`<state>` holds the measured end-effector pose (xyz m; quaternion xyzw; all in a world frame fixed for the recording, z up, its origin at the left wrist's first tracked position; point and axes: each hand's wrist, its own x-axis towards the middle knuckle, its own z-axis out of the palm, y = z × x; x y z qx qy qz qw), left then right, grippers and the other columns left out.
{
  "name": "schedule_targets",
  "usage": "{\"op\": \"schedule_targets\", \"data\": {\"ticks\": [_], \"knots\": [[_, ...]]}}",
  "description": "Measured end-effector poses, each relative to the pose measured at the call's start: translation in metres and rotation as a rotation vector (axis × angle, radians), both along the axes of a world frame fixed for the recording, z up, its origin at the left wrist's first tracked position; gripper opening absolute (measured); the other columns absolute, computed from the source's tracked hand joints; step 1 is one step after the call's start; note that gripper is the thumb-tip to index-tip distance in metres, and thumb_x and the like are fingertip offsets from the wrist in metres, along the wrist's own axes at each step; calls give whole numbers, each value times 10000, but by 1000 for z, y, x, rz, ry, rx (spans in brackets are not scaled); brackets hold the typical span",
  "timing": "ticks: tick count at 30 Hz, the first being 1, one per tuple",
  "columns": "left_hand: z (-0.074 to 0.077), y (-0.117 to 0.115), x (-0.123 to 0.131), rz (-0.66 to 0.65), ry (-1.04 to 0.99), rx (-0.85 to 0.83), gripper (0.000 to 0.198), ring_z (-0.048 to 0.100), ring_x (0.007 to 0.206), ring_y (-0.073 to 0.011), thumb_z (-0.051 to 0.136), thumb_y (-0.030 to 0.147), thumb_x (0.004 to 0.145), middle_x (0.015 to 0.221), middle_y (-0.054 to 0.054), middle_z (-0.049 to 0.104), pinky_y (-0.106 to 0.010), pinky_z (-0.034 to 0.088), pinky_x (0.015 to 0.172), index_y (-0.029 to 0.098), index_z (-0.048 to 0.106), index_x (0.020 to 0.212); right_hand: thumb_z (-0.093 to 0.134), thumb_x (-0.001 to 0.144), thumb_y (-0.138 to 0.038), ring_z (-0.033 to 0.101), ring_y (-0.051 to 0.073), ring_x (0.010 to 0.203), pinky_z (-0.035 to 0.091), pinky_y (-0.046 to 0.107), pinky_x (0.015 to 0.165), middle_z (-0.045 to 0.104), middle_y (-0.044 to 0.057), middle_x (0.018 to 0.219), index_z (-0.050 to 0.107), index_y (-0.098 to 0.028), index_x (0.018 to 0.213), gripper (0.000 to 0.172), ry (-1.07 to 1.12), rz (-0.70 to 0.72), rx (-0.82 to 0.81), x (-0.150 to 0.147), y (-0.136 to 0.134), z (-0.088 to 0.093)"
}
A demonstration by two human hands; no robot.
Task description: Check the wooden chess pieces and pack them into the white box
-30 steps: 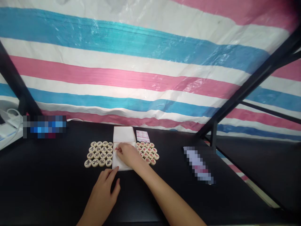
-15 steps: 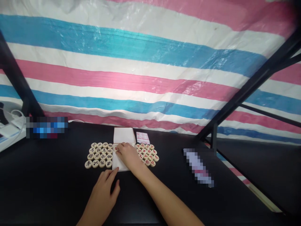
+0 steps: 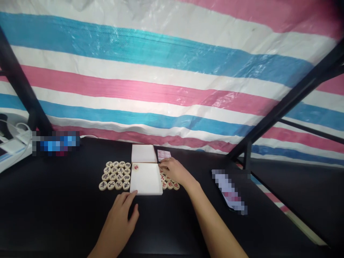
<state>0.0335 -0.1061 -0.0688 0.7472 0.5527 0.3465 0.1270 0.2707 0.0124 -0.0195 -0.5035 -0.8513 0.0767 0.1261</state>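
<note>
An open white box lies on the black table, its lid folded back behind it. One red-marked Chinese chess piece sits in the box's back left corner. My left hand is open, fingers stretched out, with a fingertip at the box's front edge. To the right of the box, my right hand bends over the red-marked pieces, fingertips closed at the group's back left piece, which they largely hide. Left of the box, black-marked Chinese chess pieces stand in neat rows.
A pink-and-white checked card or packet lies behind the red pieces. A blurred phone-like object rests on the right. White cables and a device occupy the left edge. Black metal frame bars and a striped sheet stand behind.
My right hand has moved right, out of the box to the red-marked pieces, leaving one red-marked piece in the box corner. My left hand stays at the box's front edge.
</note>
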Motion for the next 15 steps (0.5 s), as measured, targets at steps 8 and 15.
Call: {"op": "schedule_targets", "data": {"ticks": [8, 15], "knots": [[0, -2, 0, -7, 1, -12, 346, 626, 872, -229, 436, 207, 833, 905, -77, 651, -384, 537, 793, 177, 593, 1140, 536, 789, -167, 623, 167, 796, 415, 227, 735, 706, 35, 824, 721, -202, 815, 191, -4, -49, -21, -4, 9, 1], [0, -4, -1, -27, -38, -40, 322, 628, 802, -211, 434, 204, 841, 836, -57, 643, -374, 539, 760, 176, 565, 1133, 512, 779, -171, 648, 159, 785, 436, 212, 716, 718, 15, 852, 717, -217, 872, 230, 66, -72, -176, 2, 22, 0]]}}
